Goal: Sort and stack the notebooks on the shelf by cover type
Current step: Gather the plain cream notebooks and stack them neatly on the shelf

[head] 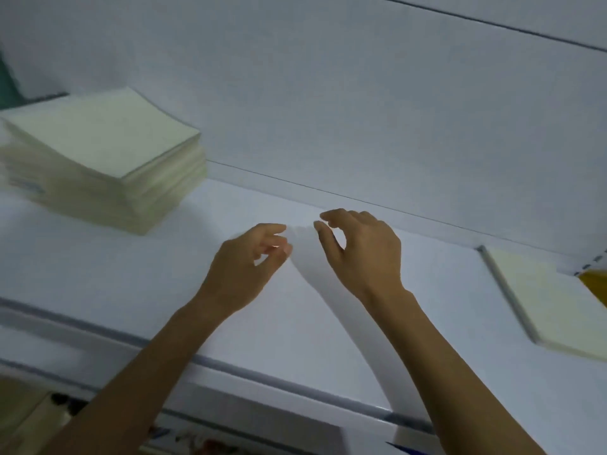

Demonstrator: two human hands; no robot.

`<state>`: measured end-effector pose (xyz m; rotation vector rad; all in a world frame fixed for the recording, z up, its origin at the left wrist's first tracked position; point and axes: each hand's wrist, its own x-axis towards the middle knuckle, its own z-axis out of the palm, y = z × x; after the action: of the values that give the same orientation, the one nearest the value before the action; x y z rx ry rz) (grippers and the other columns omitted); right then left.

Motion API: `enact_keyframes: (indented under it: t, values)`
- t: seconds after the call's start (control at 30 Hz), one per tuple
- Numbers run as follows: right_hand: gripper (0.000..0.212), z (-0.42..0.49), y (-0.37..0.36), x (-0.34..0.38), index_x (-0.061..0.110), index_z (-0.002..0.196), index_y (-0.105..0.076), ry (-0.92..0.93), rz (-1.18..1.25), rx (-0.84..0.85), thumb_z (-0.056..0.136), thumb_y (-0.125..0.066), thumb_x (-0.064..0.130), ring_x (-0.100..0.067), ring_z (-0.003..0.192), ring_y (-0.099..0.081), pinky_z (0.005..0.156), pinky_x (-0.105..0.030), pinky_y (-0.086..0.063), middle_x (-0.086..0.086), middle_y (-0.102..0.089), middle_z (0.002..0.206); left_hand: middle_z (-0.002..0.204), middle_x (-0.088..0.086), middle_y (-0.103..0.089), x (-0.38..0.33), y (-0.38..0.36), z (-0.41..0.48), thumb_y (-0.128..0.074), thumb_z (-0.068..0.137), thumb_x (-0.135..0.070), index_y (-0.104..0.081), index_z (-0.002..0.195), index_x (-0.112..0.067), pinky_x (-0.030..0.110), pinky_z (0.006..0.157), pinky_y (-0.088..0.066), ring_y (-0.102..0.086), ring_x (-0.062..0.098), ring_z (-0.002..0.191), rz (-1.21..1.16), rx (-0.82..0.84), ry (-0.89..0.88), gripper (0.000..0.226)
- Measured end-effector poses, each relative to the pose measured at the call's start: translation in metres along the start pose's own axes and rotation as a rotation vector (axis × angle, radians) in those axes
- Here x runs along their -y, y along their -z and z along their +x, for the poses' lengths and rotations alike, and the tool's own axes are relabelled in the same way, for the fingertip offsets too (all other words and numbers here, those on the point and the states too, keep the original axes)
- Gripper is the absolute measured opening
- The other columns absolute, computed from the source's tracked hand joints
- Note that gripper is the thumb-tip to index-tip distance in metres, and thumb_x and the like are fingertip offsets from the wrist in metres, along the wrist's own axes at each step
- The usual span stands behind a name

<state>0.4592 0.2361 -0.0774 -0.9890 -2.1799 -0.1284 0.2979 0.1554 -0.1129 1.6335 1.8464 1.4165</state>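
Head view — white shelf (98,274), pale wall (328,93)

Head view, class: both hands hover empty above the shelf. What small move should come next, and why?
Probably the right hand should reach over and take the lone cream notebook lying flat at the right end of the shelf. Both hands hold nothing, fingers loosely curled, and that notebook lies apart from the tall cream stack at the left.
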Motion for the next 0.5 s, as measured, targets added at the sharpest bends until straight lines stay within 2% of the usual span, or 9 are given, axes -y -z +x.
enact_keyframes:
  t: [0.07, 0.13, 0.23, 0.37, 0.43, 0.5]
  values:
    - [0.026, 0.018, -0.02, 0.048, 0.019, 0.099, -0.071, 0.047, 0.072, -0.013, 0.091, -0.059, 0.041, -0.021, 0.081, -0.067, 0.066, -0.03, -0.047, 0.003, -0.073, 0.085, 0.094, -0.012, -0.071, 0.022, 0.051, -0.011, -0.063, 0.088, -0.029, -0.062, 0.107, -0.033, 0.008, 0.078, -0.047, -0.064, -0.004, 0.086, -0.081, -0.046, 0.039, 0.02]
    - [0.03, 0.036, -0.038, 0.101, 0.02, 0.099, -0.071, 0.077, 0.141, -0.024, 0.09, -0.058, 0.045, -0.019, 0.083, -0.067, 0.068, -0.03, -0.048, 0.004, -0.073, 0.086, 0.095, -0.009, -0.072, 0.045, 0.104, -0.022, -0.06, 0.087, -0.036, -0.061, 0.104, -0.039, 0.012, 0.081, -0.049, -0.066, 0.0, 0.09, -0.144, -0.057, 0.089, 0.017]
    - [0.032, 0.061, -0.061, 0.182, 0.02, 0.1, -0.071, 0.143, 0.214, -0.051, 0.09, -0.057, 0.047, -0.019, 0.084, -0.067, 0.068, -0.032, -0.051, 0.004, -0.073, 0.088, 0.096, -0.007, -0.072, 0.081, 0.18, -0.031, -0.054, 0.079, -0.052, -0.062, 0.099, -0.035, 0.023, 0.083, -0.052, -0.068, 0.008, 0.091, -0.182, -0.101, 0.147, 0.028]
    - [0.032, 0.095, -0.085, 0.271, 0.022, 0.11, -0.068, 0.209, 0.292, -0.089, 0.091, -0.055, 0.044, -0.016, 0.098, -0.062, 0.071, -0.029, -0.048, 0.005, -0.07, 0.106, 0.093, -0.011, -0.073, 0.124, 0.242, -0.03, -0.05, 0.086, -0.041, -0.064, 0.09, -0.023, 0.016, 0.075, -0.052, -0.07, 0.01, 0.086, -0.274, -0.078, 0.168, 0.023]
    - [0.034, 0.114, -0.097, 0.301, 0.022, 0.114, -0.065, 0.218, 0.297, -0.102, 0.091, -0.053, 0.044, -0.016, 0.104, -0.059, 0.072, -0.025, -0.043, 0.004, -0.067, 0.114, 0.093, -0.012, -0.073, 0.139, 0.254, -0.023, -0.048, 0.093, -0.034, -0.064, 0.094, -0.019, 0.016, 0.073, -0.053, -0.07, 0.01, 0.087, -0.386, -0.04, 0.233, 0.022]
    - [0.047, 0.134, -0.112, 0.317, 0.02, 0.126, -0.057, 0.213, 0.237, -0.023, 0.09, -0.053, 0.05, -0.019, 0.116, -0.053, 0.082, -0.029, -0.042, -0.001, -0.059, 0.129, 0.097, -0.009, -0.073, 0.147, 0.258, -0.017, -0.048, 0.097, -0.028, -0.063, 0.1, -0.016, 0.019, 0.072, -0.054, -0.069, 0.011, 0.089, -0.495, -0.018, 0.289, 0.019]
